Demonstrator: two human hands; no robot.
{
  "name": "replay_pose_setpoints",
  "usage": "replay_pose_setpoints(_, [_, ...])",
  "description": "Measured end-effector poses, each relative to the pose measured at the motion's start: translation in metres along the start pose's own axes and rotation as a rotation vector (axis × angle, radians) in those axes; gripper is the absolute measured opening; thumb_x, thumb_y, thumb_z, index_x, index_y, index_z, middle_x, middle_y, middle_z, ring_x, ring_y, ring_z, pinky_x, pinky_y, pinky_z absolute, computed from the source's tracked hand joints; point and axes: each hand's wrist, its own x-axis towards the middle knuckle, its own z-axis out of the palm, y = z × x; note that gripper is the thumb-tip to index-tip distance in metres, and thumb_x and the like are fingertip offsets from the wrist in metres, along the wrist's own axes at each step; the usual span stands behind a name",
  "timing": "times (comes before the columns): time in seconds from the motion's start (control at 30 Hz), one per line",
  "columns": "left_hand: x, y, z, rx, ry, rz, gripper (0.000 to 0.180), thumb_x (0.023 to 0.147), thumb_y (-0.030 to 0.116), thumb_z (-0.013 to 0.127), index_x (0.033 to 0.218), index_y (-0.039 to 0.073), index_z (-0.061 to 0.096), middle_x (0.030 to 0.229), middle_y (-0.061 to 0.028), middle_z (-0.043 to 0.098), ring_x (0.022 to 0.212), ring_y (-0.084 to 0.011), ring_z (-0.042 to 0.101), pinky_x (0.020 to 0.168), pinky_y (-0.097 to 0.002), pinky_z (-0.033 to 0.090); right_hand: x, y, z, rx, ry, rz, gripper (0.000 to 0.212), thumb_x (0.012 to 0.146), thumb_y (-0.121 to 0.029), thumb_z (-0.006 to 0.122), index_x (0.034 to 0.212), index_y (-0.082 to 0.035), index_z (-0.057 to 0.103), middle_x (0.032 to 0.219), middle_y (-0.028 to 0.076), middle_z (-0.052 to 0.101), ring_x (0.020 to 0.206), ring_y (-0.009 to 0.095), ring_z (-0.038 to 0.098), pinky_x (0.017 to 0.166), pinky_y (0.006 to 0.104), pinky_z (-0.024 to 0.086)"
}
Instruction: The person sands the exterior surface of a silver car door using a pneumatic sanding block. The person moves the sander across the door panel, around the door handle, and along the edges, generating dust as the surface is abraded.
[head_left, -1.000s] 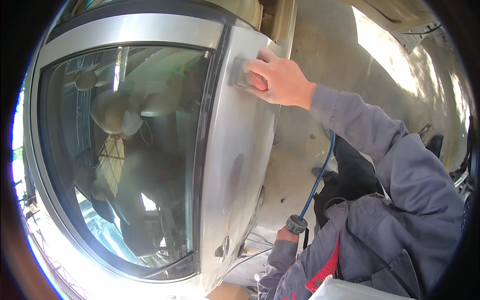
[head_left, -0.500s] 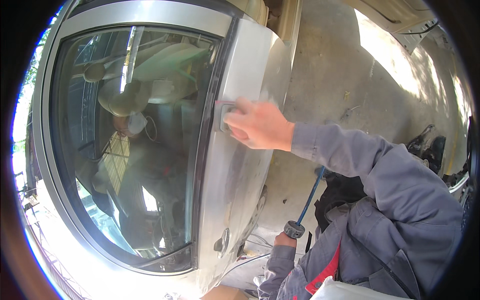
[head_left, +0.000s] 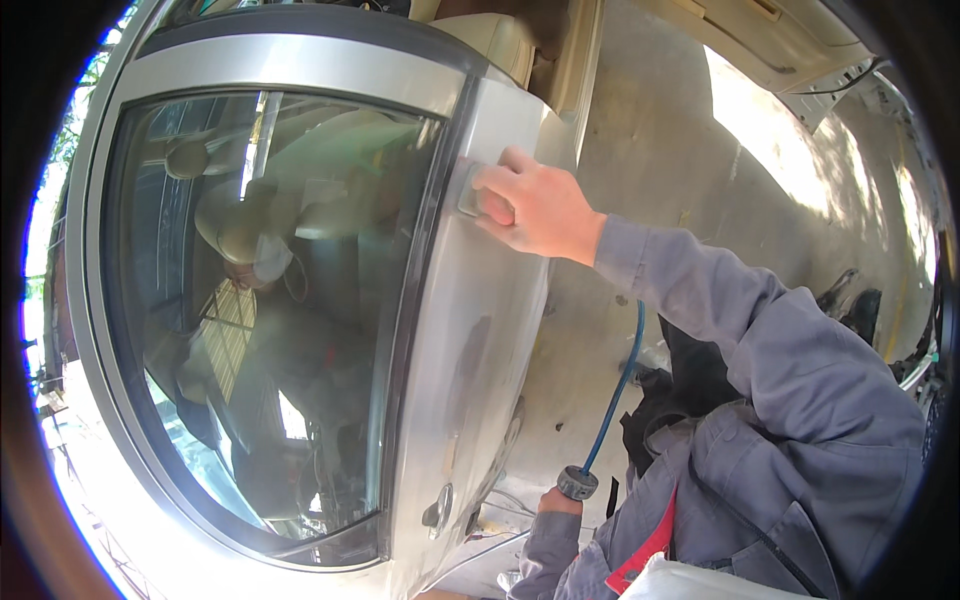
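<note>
My right hand (head_left: 540, 208) reaches across to the silver car door (head_left: 455, 340), its fingers closed over a small, flat grey sanding block (head_left: 468, 190). The block rests against the painted panel, right beside the dark trim of the closed window (head_left: 260, 320). Low in the view, my left hand (head_left: 560, 502) is wrapped around a round, ribbed grey hose fitting (head_left: 577, 483). A blue hose (head_left: 624, 385) runs up from it and bends toward the floor. Most of the left-hand fingers are hidden behind the fitting and sleeve. Dull, hazy patches show on the door's paint.
The door handle (head_left: 437, 512) sits near the door's lower end. Beyond stands a beige panel (head_left: 775, 40), with a beige seat (head_left: 495, 45) inside the car. Thin cables (head_left: 510, 505) lie on the concrete floor (head_left: 655, 130). Dark objects (head_left: 860, 310) lie at the right.
My right hand has slid the sanding block up along the window trim, toward the door's far end. The view has shifted slightly. My left hand still grips the fitting, and the blue hose bends more.
</note>
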Motion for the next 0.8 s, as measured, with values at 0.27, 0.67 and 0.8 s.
replay_pose_setpoints(0.27, [0.005, 0.036, -0.021, -0.032, -0.01, 0.043, 0.05, 0.097, 0.054, 0.068, 0.108, 0.007, 0.081, 0.105, -0.0288, 0.077, 0.109, -0.0485, 0.073, 0.09, -0.0556, 0.06, 0.041, 0.061, -0.013, 0.004, 0.005, 0.061, 0.044, 0.081, -0.024, 0.091, 0.115, -0.022, 0.063, 0.105, 0.006, 0.058, 0.085, 0.031, 0.068, 0.07, 0.0431, 0.057])
replay_pose_setpoints(0.67, [0.017, 0.072, -0.032, -0.061, 0.032, -0.011, 0.033, 0.097, 0.034, 0.068, 0.099, 0.004, 0.08, 0.1, -0.0284, 0.077, 0.103, -0.0496, 0.074, 0.086, -0.058, 0.06, 0.039, 0.134, -0.028, 0.066, 0.158, 0.201, 0.043, 0.082, -0.028, 0.09, 0.118, -0.022, 0.066, 0.11, 0.005, 0.061, 0.096, 0.032, 0.069, 0.076, 0.0439, 0.059])
replay_pose_setpoints(0.8, [0.028, 0.067, -0.022, 0.048, 0.008, -0.063, 0.034, 0.094, 0.036, 0.071, 0.097, 0.004, 0.08, 0.098, -0.029, 0.077, 0.102, -0.05, 0.074, 0.086, -0.0589, 0.06, -0.004, 0.13, -0.015, 0.062, 0.125, 0.111, 0.045, 0.078, -0.026, 0.092, 0.116, -0.021, 0.067, 0.113, 0.005, 0.064, 0.1, 0.03, 0.07, 0.075, 0.043, 0.06])
